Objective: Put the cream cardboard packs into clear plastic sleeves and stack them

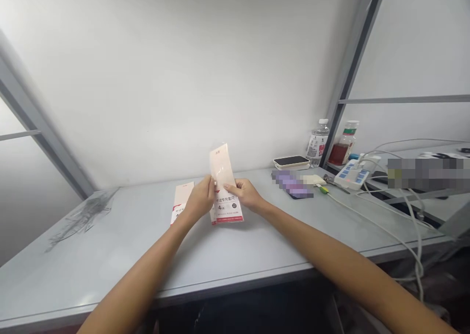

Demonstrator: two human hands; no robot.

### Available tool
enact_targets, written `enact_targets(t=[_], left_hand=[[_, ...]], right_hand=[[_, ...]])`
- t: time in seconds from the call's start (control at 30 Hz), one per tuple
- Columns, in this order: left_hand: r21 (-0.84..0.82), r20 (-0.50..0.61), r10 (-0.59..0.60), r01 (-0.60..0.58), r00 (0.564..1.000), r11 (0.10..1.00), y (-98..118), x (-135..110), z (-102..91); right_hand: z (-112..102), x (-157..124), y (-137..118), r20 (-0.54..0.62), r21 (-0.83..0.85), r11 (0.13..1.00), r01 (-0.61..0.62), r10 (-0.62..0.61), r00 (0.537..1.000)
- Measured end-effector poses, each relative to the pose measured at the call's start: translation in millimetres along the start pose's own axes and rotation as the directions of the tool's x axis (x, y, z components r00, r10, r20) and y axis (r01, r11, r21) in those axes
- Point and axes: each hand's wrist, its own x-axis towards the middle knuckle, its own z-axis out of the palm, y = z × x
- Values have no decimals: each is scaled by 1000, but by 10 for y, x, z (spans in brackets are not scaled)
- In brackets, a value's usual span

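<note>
A ruler set package [229, 207], pale pink above and white with a red strip below, stands upright between my hands just over the desk. The printing on it reads as a four-piece exam ruler set. My left hand [200, 197] is closed on its left edge, the fingertips partly hidden. At the right edge, my right hand [246, 194] pinches it with the thumb across the front. A second ruler set package [182, 195] of the same look is behind my left hand, which covers part of it. What lies inside either package cannot be made out.
The grey desk [121, 250] meets a white wall. To the right are a boxed phone-like item [292, 161], a blurred purple item [293, 183], a water bottle [317, 144], a jar [343, 145], a power strip [352, 174] and a white cable [367, 214] trailing over the desk edge.
</note>
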Motion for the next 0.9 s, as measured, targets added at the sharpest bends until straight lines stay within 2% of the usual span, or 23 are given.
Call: enact_targets(t=[0.27, 0.43, 0.53, 0.67, 0.9], left_hand=[[-37, -16, -78, 77, 997, 996, 44, 4, 22], [-76, -70, -120, 115, 990, 990, -16, 24, 34], [-215, -76, -144, 125, 987, 969, -61, 44, 15], [-423, -104, -170, 111, 980, 899, -70, 63, -37], [-458, -96, -228, 160, 969, 874, -122, 90, -87]], right_hand=[[23, -4, 38, 7, 15, 999, 42, -42, 999], [51, -33, 32, 11, 0, 997, 81, -81, 997], [72, -30, 17, 2, 2, 995, 100, -100, 995], [82, 0, 12, -86, 33, 994, 106, -103, 991], [26, 35, 7, -157, 173, 976, 130, -102, 982]])
